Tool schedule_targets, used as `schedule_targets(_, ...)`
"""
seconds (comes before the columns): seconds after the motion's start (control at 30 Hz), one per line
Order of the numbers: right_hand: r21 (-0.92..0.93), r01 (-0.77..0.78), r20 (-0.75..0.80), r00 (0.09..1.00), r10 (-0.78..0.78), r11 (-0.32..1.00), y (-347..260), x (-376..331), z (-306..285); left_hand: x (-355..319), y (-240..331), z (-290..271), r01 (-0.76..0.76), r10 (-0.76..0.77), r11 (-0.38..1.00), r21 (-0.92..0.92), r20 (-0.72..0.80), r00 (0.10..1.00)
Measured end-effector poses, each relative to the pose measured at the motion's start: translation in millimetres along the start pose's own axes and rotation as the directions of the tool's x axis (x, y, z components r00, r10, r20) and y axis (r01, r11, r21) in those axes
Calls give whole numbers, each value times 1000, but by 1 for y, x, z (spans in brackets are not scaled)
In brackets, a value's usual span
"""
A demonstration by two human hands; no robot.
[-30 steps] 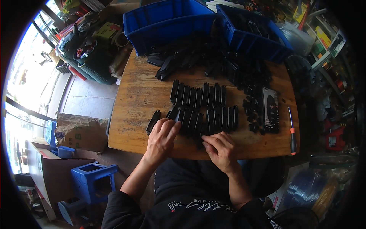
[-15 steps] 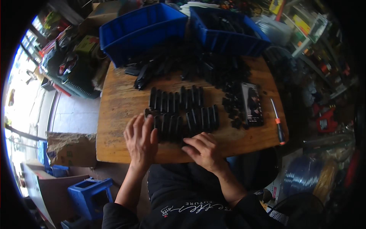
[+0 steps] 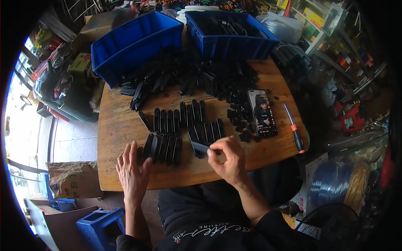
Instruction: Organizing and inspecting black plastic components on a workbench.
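Long, narrow black plastic pieces stand side by side in short rows on the table. My left hand [image 3: 133,169] rests with fingers stretched out beside the near-left row [image 3: 169,148], its thumb close to the pieces, holding nothing. My right hand [image 3: 230,161] pinches the end of a black plastic piece [image 3: 199,147] between thumb and forefinger, at the front of the near-right row [image 3: 214,129]. Behind are two further rows, the far-left one [image 3: 166,120] and the far-right one [image 3: 193,113]. A single piece [image 3: 145,120] leans at an angle left of the far-left row.
A heap of black pieces [image 3: 167,77] lies before an empty-looking blue bin [image 3: 138,44] and a blue bin holding dark parts [image 3: 234,46]. Small black bits [image 3: 240,119], a phone [image 3: 263,113] and a screwdriver [image 3: 295,129] are on the right of the wooden table [image 3: 121,108].
The view has shifted, so the table sits further left. My left hand has drawn away from the near-left row. My right hand has risen and now pinches a black piece.
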State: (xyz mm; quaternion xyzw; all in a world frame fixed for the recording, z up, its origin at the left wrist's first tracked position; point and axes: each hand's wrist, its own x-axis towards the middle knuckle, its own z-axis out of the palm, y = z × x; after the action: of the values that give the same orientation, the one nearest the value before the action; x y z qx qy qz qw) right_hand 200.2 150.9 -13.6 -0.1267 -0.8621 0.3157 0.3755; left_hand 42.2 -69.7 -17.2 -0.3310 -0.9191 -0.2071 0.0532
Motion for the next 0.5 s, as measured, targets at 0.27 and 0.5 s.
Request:
schedule_targets(0.27, -303, -46, 162, 982, 99, 952, 17, 3, 10, 1, 36, 10, -175, 176, 984, -19, 106, 979)
schedule_targets(0.5, -236, 12, 254, 966, 50, 972, 6, 1, 11, 11, 50, 20, -175, 191, 961, -216, 56, 980)
